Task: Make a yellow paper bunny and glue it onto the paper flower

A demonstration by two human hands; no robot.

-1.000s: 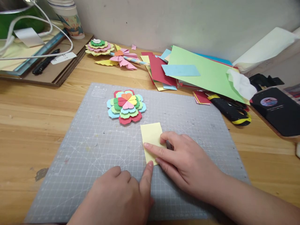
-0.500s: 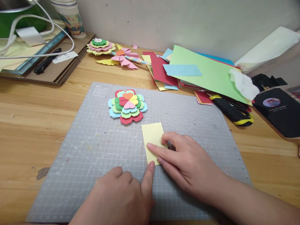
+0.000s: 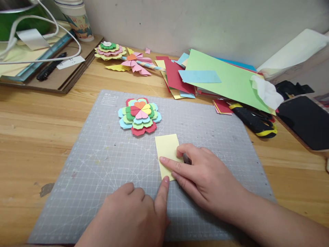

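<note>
A folded rectangle of pale yellow paper [image 3: 166, 145] lies on the grey cutting mat [image 3: 89, 147]. My left hand [image 3: 136, 209] presses the paper's lower edge with one outstretched finger, while its other fingers curl in. From the right, my right hand [image 3: 203, 171] holds the paper down, one fingertip near its left edge and another at the lower side. Something small and dark [image 3: 187, 159] shows under the right hand's bent finger; I cannot make out what it is. Beyond the paper sits a layered, multicoloured paper flower [image 3: 140, 116].
Coloured paper sheets [image 3: 226, 77] are piled by the wall, near a black-and-yellow tool handle [image 3: 252, 120] and a phone [image 3: 305, 121]. Finished paper flowers [image 3: 110, 51] lie at the back left. A paper cup [image 3: 78, 22] and a pen [image 3: 51, 67] rest on a brown board.
The phone's screen has gone dark. Both hands stay at the yellow paper almost unmoved, and the whole view has shifted very slightly.
</note>
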